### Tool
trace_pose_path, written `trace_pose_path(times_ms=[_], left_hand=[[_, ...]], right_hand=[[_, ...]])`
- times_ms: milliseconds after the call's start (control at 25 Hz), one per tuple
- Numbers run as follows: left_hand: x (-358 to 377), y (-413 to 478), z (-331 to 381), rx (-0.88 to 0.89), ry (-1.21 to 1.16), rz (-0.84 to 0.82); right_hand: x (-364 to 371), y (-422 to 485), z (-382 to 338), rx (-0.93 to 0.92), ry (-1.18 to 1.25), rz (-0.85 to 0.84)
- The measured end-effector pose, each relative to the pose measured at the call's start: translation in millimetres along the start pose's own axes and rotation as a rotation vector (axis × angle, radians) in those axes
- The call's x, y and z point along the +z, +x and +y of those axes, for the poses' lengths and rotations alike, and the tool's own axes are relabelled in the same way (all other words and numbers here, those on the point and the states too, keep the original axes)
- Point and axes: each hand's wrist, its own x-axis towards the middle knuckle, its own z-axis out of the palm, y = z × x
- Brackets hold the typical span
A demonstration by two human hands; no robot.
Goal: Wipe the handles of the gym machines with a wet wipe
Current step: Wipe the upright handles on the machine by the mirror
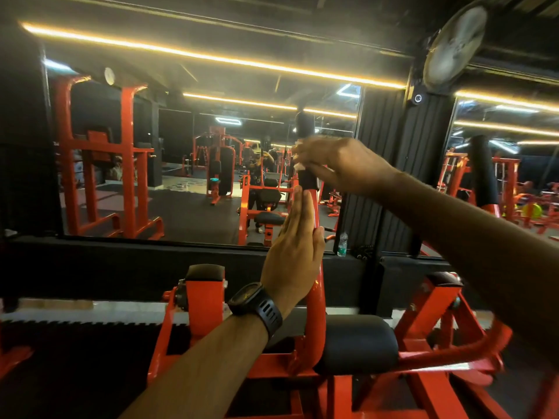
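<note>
My right hand pinches the wet wipe round the black handle, which stands upright, far centre. My left hand, fingers straight, presses the red post just below it.

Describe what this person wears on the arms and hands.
The left hand and right hand are bare: no gloves, no rings visible. A black watch sits on the left wrist, with a squarish dark face and a chunky slotted strap. No sleeves show on either forearm in view.
</note>
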Motion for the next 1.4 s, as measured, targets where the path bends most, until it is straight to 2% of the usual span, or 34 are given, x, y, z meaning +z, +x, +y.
trace_pose_path(times_ms=[80,200,320,440,600,680,720,880,960,1080,1240,1320,1400], left_hand=[[0.8,-0.4,-1.0,-0.007,0.004,-0.006],[0.1,-0.2,-1.7,-0.004,-0.009,-0.013],[-0.5,0.7,-1.5,-0.014,-0.019,-0.016],[-0.6,1.9,-2.6,0.002,-0.009,-0.027],[-2.0,1.4,-1.6,0.02,-0.005,-0.03],[-1.8,0.6,-2.9,0.012,-0.007,-0.041],[-1.5,0.8,-3.9,0.005,-0.006,-0.043],[0.5,1.2,-3.4,0.013,0.002,-0.043],[0.6,0.7,-3.9,0.012,0.012,-0.042],[0.9,0.5,-5.2,0.005,0.014,-0.048],[0.4,0.8,-4.9,0.005,-0.011,-0.042],[-0.3,0.7,-2.6,-0.013,-0.018,-0.046],[-1.5,1.3,-1.7,-0.016,-0.007,-0.047]], right_hand=[[-3.6,6.7,2.0,-0.047,-0.019,-0.009],[-8.7,12.6,6.4,-0.198,-0.084,-0.114],[-19.6,31.5,11.2,-0.089,-0.096,-0.123],[-21.9,40.3,7.3,-0.146,-0.181,-0.232],[-23.8,53.7,4.2,-0.037,-0.21,-0.189],[-16.5,51.2,-5.9,-0.084,-0.233,-0.307],[-14.6,50.6,-6.9,-0.076,-0.22,-0.313],[-9.3,58.9,13.6,0.232,-0.176,-0.083],[2.3,56.4,1.8,0.377,-0.121,0.014],[12.5,47.2,-26.0,0.636,0.086,0.233],[12.9,55.8,-28.2,0.923,0.367,0.421],[14.6,52.2,-33.7,1.024,0.456,0.449],[14.3,48.1,-35.3,1.032,0.476,0.44]])
